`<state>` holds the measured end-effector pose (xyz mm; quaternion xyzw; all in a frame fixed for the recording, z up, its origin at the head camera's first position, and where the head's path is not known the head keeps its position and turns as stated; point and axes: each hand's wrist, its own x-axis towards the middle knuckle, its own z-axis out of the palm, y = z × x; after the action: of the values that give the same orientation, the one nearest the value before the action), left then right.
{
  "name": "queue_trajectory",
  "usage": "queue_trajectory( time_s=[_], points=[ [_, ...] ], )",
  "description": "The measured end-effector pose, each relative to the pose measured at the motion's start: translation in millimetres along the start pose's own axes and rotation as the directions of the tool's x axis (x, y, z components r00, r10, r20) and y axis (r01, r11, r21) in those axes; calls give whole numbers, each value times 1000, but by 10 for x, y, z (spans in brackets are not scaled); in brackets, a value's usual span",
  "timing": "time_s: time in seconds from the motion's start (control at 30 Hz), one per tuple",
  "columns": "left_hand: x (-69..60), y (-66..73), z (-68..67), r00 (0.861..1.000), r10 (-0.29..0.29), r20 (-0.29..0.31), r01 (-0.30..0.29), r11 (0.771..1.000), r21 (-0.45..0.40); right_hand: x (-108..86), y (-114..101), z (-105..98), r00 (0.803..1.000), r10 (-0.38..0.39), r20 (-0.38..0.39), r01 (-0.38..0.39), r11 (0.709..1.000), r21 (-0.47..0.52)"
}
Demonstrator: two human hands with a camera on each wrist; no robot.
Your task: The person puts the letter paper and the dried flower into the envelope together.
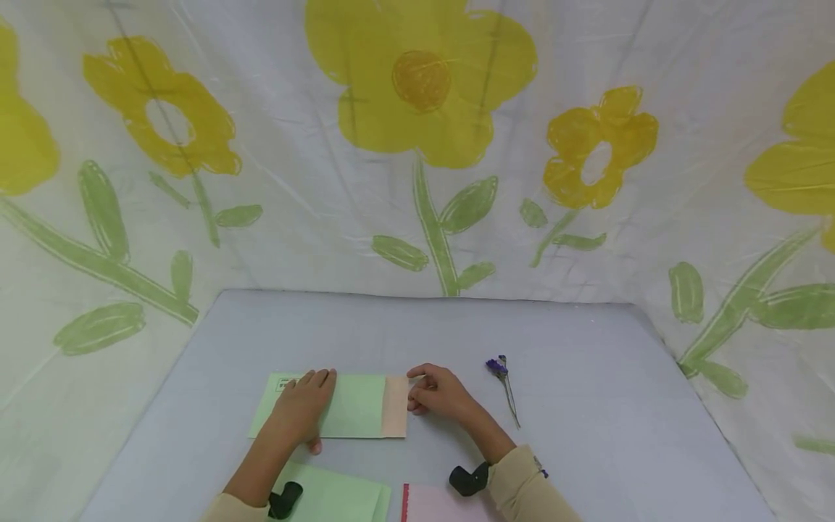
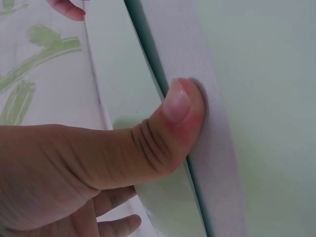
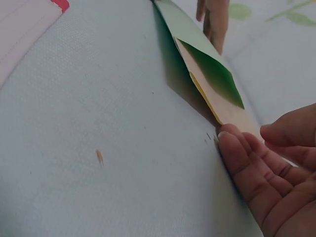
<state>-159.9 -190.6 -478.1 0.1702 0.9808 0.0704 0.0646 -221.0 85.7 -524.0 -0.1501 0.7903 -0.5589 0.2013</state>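
A light green envelope [image 1: 355,406] lies on the table with a beige sheet [image 1: 394,406] projecting from its right end. My left hand [image 1: 303,406] rests on the envelope's left half, fingers laid across it. In the left wrist view its thumb [image 2: 163,128] reaches past the near edge. At the sheet's outer end is my right hand [image 1: 440,391], its fingertips [image 3: 234,148] touching the edge, its fingers loosely bent. The right wrist view shows the envelope's mouth [image 3: 217,74] gaping above the sheet. How far the sheet runs inside is hidden.
Nearer to me lie another green envelope [image 1: 333,493] and a pink paper item with a red edge [image 1: 437,504], partly under the right sleeve. A dried purple flower sprig [image 1: 505,388] lies right of my right hand. A flower-painted curtain [image 1: 293,239] hangs behind the table.
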Motion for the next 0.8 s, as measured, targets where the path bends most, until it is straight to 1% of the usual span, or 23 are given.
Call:
queue_trajectory(
  time_s=[0.2,0.47,0.7,0.8],
  points=[
    [-9,15,-9,1000,-6,3,6,1000,-12,15,9,45,1000,-14,4,14,1000,5],
    [-4,-14,18,1000,-1,2,1,1000,-7,24,-18,107,998,-56,7,57,997,-54],
    [-2,-26,33,1000,-2,7,2,1000,-16,21,-55,163,997,-75,13,76,997,-26],
    [-4,-46,34,1000,-1,9,1,1000,-5,33,-80,188,996,-88,18,88,996,-16]
  ],
)
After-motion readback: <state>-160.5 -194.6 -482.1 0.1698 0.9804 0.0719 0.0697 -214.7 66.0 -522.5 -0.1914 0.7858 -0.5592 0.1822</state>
